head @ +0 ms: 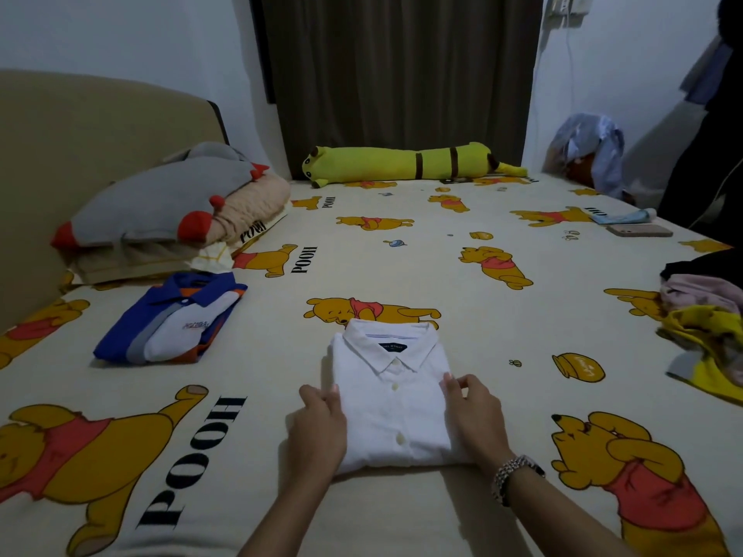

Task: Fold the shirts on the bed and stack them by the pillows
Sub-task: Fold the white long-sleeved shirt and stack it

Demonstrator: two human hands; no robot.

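A folded white button-up shirt [392, 396] lies collar-up on the bed [462, 315] in front of me. My left hand [319, 420] grips its left edge, with the fingers tucked under the fabric. On the other side, my right hand [474, 412] holds the right edge, thumb on top. A folded blue, white and orange polo shirt [173, 319] lies to the left, right beside the pillows [161, 219]. At the bed's right edge sits a heap of unfolded clothes [703, 327] in yellow, pink and black.
A long yellow plush [406, 162] lies across the far edge by the dark curtain. A phone [639, 229] and a small blue item rest at the far right. The beige headboard [72, 154] rises on the left. Clothes hang at the right wall.
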